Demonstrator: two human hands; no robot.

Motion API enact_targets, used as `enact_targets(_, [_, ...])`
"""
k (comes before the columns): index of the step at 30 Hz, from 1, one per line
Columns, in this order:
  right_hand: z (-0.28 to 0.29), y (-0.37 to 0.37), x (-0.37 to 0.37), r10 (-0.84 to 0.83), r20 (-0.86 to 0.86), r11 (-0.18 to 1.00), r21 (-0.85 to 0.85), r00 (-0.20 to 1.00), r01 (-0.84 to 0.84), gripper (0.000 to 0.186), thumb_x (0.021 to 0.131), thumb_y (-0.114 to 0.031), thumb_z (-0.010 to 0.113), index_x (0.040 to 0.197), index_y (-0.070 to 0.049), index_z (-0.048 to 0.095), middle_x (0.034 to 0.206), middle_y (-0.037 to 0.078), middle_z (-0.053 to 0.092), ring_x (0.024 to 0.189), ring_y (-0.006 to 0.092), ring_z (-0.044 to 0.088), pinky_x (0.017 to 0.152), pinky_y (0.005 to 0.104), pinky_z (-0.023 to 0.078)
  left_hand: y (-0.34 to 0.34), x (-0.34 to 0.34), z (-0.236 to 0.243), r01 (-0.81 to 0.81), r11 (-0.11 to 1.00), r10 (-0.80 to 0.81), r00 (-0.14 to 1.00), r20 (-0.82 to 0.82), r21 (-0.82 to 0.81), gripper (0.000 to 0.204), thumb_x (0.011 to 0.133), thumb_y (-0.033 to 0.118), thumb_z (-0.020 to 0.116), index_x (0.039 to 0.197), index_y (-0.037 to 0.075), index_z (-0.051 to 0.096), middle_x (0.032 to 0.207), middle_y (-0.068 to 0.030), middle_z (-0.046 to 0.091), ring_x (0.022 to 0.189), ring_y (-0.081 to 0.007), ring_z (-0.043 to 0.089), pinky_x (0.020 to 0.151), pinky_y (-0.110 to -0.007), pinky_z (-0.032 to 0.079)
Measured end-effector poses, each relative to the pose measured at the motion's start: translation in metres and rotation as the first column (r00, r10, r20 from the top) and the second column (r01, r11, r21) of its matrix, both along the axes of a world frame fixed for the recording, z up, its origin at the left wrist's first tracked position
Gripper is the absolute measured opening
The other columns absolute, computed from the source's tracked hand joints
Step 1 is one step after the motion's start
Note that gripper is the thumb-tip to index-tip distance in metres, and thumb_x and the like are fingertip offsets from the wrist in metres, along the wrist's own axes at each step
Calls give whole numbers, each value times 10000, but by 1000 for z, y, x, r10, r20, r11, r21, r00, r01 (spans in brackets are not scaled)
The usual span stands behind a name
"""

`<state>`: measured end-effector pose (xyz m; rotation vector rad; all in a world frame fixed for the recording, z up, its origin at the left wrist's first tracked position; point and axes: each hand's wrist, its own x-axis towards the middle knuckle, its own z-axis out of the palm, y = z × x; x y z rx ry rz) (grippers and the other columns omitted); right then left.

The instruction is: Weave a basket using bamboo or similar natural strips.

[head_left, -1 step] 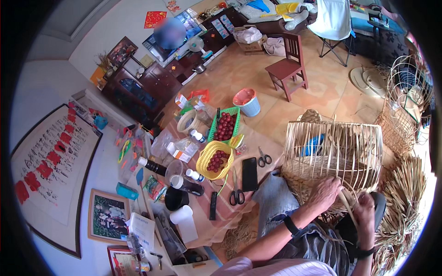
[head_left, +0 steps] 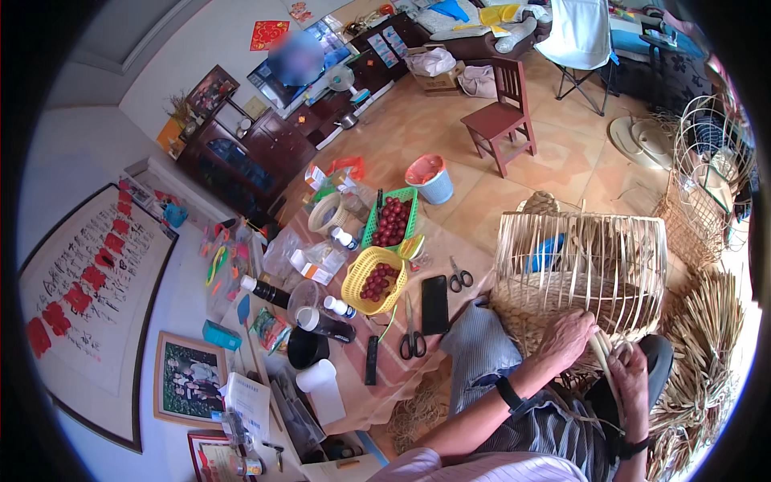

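Head view showed the left hand (head_left: pixel 569 334), its fingers closed on a pale strip (head_left: pixel 601 350) at the near side of the woven basket (head_left: pixel 580 297). The right hand (head_left: pixel 631 371) pinched this strip nearer the body. The basket was just by the person's knees (head_left: pixel 483 341).

Worn on your head, the wide fisheye looks down and forward, close above your fingers (head_left: pixel 585 323) and the basket (head_left: pixel 574 299), with the table (head_left: pixel 401 377) at left and the chair (head_left: pixel 491 121) farther off.
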<state>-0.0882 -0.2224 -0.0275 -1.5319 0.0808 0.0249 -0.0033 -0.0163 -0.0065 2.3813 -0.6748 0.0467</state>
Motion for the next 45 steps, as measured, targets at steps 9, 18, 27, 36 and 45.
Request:
enact_targets(9, [7, -42, 22, -162, -141, 889, 409, 977, 207, 279, 1097, -264, 540, 857, -133, 485, 579, -47, 439, 440, 66, 343, 410, 249, 292, 1, 20, 8, 33, 999, -30, 951, -309, 3, 224, 969, 286, 678, 945, 64, 694, 779, -163, 690, 752, -328, 698, 691, -460, 531])
enact_targets(18, [-2, -116, -38, -240, -212, 872, 382, 947, 306, 205, 1062, -280, 628, 1016, -81, 631, 616, -28, 505, 511, 55, 394, 495, 236, 365, 36, 11, 36, -135, 966, 101, 982, -158, -218, 343, 1008, -60, 500, 1277, 86, 655, 1047, -134, 741, 941, -240, 744, 843, -349, 613])
enact_targets(27, [58, -80, -53, -186, 33, 870, -458, 982, 180, 377, 885, 121, 581, 1232, -4, 658, 1003, 76, 708, 844, 167, 668, 705, 289, 536, 9, -6, 29, 127, 992, -127, 992, 6, -23, 433, 928, -5, 688, 1342, 93, 606, 1167, -140, 709, 1055, -292, 715, 925, -388, 597])
enact_targets(36, [82, 2, -9, 440, 258, 747, -636, 860, -192, 337, 857, -21, 730, 1185, -50, 657, 1083, 141, 668, 879, 326, 724, 799, 376, 604, 5, 2, 17, 163, 978, -155, 986, 66, -132, 432, 813, 61, 816, 1227, 134, 713, 1126, -50, 730, 975, -259, 726, 849, -375, 603])
enact_targets(45, [66, 5, 66, -72, 95, 977, 208, 993, 51, 360, 1090, -319, 574, 1247, 5, 568, 1128, 112, 657, 1043, 199, 692, 935, 343, 561, -15, -26, 1, 5, 954, -88, 961, 263, 301, 743, 899, 214, 739, 1531, 27, 396, 1121, -200, 669, 1006, -352, 659, 927, -439, 535])
